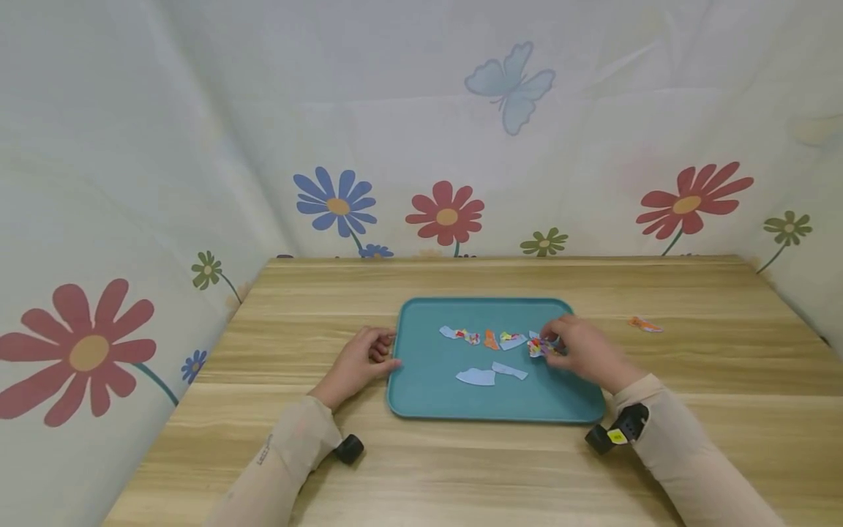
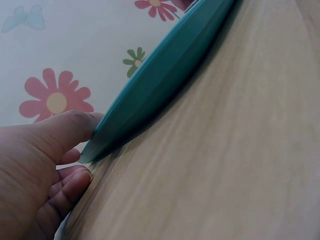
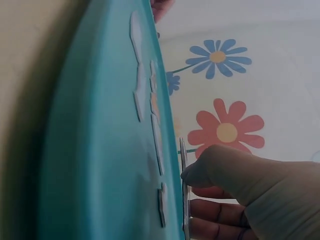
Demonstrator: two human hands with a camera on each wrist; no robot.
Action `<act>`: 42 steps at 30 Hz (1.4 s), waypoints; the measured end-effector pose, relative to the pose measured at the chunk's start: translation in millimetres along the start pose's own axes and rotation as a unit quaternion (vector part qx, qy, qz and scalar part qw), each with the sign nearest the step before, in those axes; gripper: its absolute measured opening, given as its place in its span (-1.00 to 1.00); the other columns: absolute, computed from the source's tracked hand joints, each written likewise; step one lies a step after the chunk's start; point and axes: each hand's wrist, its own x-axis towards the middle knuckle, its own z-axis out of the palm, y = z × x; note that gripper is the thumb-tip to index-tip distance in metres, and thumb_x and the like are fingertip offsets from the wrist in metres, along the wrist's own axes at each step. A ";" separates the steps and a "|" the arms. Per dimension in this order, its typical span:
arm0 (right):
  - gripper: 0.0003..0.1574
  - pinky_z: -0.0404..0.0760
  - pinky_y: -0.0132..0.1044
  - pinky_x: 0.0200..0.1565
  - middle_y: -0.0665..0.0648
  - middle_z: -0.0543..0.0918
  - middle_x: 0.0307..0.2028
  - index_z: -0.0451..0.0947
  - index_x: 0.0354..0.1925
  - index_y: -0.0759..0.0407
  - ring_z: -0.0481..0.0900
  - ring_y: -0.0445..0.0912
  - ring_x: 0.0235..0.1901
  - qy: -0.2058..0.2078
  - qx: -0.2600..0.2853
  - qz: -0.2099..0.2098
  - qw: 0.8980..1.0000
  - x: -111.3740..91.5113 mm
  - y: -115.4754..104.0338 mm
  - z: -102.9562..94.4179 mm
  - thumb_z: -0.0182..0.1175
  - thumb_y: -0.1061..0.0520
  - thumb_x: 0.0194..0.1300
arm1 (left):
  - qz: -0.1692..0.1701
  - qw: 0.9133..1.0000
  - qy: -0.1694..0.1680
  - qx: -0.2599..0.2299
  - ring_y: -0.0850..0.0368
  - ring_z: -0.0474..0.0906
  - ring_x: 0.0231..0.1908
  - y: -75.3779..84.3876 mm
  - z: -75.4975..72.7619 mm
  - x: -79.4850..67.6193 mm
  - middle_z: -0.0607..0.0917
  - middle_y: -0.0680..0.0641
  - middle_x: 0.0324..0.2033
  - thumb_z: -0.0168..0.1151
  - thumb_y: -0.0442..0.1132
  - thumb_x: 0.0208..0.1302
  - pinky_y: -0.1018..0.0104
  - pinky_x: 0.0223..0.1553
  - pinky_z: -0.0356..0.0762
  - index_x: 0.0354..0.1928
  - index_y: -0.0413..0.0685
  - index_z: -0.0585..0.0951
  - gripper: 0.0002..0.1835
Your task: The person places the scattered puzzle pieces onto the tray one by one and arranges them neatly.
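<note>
A teal tray (image 1: 428, 402) lies on the wooden table, with flat, irregular puzzle pieces on it. My left hand (image 1: 361, 362) holds the tray's left edge, thumb on the rim and fingers bent beside it. Over the tray's right part, my right hand (image 1: 582, 351) pinches a thin puzzle piece (image 3: 185, 195), seen edge-on in the right wrist view. Just left of those fingers shows a multicoloured piece (image 1: 536, 347). A row of pieces runs leftward: a pale one with colour (image 1: 511, 341), an orange one (image 1: 491, 339) and a pale-and-red strip (image 1: 459, 334).
Nearer the tray's front lie two pale blue pieces, a broad one (image 1: 476, 377) and a narrow one (image 1: 510, 371). An orange-and-white piece (image 1: 645, 324) lies on the table right of the tray. A flower-printed cloth (image 1: 395, 132) hangs behind the table.
</note>
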 end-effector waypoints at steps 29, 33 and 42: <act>-0.72 0.61 -0.15 -0.21 0.14 0.62 -0.25 0.62 -0.21 0.24 0.53 -0.11 -0.31 -0.026 -0.040 -0.005 0.999 0.3 -17.3 14.1 0.37 0.16 0.08 | -0.001 1.000 0.001 0.003 0.15 0.49 -0.21 -1.8 -3.8 1.2 0.54 -0.13 -0.12 0.40 -0.20 0.15 0.37 -0.14 0.57 0.18 -0.21 0.49 -0.44; -0.75 0.61 -0.16 -0.24 0.11 0.62 -0.29 0.63 -0.24 0.24 0.54 -0.12 -0.32 -0.017 -0.036 -0.014 0.999 -0.2 -16.1 13.7 0.37 0.16 0.09 | 0.005 1.000 0.002 0.003 0.15 0.48 -0.22 -3.2 -2.7 0.7 0.54 -0.13 -0.13 0.40 -0.21 0.15 0.38 -0.15 0.57 0.17 -0.22 0.49 -0.45; -0.70 0.63 -0.10 -0.23 0.19 0.62 -0.25 0.61 -0.17 0.34 0.61 0.01 -0.28 -0.008 -0.016 -0.010 1.000 -4.2 -6.0 -2.0 0.33 0.20 0.13 | 0.001 1.000 0.000 0.001 0.16 0.48 -0.23 -2.5 0.0 -0.6 0.54 -0.13 -0.13 0.40 -0.22 0.15 0.39 -0.16 0.56 0.18 -0.22 0.49 -0.44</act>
